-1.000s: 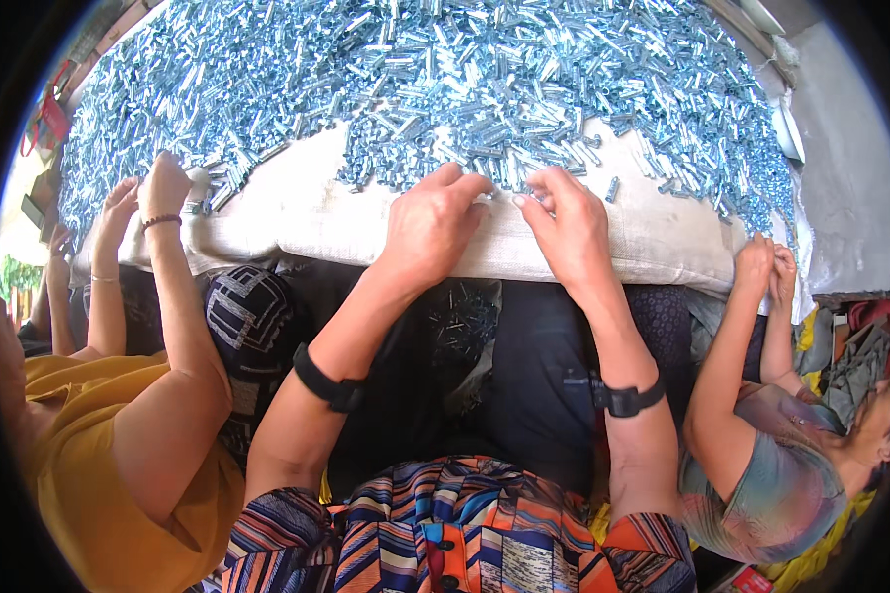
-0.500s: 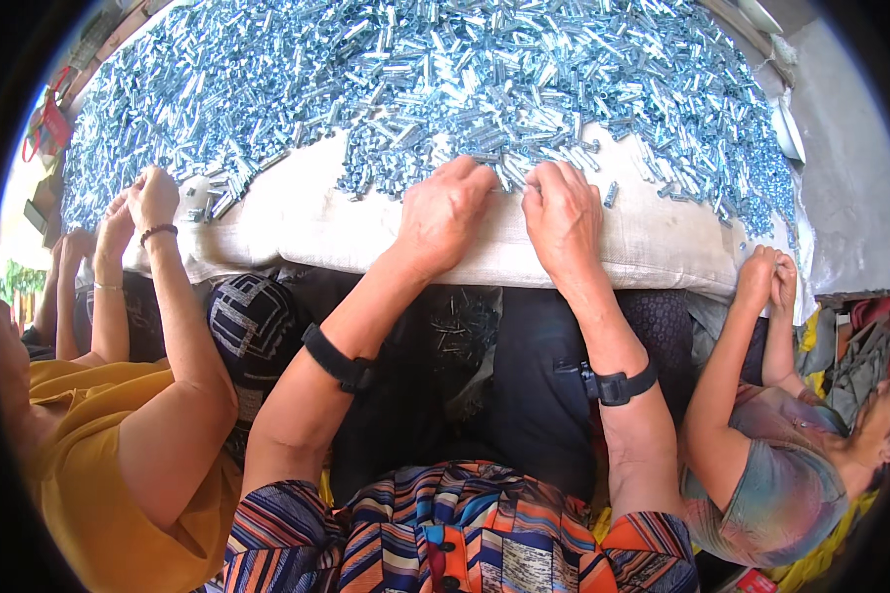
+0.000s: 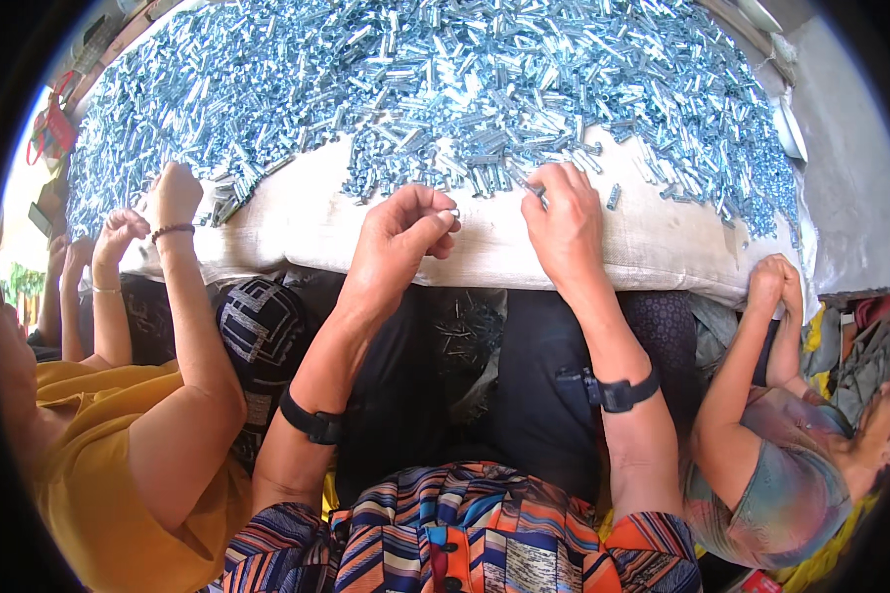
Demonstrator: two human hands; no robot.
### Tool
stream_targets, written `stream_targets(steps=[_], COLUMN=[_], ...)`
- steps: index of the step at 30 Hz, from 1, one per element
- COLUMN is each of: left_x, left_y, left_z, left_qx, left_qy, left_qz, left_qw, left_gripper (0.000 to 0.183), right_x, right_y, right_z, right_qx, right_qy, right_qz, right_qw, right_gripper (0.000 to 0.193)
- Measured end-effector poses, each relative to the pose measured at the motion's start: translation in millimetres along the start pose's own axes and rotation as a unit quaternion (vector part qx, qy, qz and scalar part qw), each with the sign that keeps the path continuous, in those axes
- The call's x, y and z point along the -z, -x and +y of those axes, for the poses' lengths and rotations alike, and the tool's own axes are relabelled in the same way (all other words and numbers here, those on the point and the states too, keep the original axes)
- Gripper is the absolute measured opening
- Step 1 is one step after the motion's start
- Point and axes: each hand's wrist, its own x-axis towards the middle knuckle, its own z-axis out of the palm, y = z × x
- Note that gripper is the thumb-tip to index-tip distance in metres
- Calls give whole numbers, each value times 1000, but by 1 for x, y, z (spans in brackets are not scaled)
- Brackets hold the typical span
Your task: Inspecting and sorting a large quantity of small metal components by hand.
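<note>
Your left hand [image 3: 396, 239] pinches a small metal piece [image 3: 454, 213], its long axis unclear, left of and apart from your right hand [image 3: 569, 225], whose fingers curl narrowly; whether they hold anything, I can't tell. That hand is nearer the metal pile [image 3: 435, 84] ahead, its pieces pointing every way.

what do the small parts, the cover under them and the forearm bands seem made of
Small parts: probably plated metal, shiny bluish silver, judging by the bright glints. Cover: likely woven cloth, matte off-white, softly wrinkled along its near edge. Forearm bands: dull black, curving snugly, so perhaps fabric or rubber.
</note>
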Motion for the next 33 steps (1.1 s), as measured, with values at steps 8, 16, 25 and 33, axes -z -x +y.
stream_targets(steps=[8,16,25,33], left_x=[-23,-29,-33,-31], left_y=[25,38,41,47], left_z=[-7,-12,-12,-13], left_qx=[29,48,40,-67], left_qy=[72,124,155,-42], left_qz=[-67,-74,-91,-80], left_qw=[995,988,983,994], left_gripper=[11,12,11,6], right_x=[42,45,38,30], right_y=[44,73,80,91], right_z=[-45,-30,-42,-41], right_qx=[-228,-359,-351,-357], right_qy=[-484,-638,-746,-799], right_qz=[-185,-64,-52,-51], right_qw=[824,678,563,480], right_gripper=[28,8,7,5])
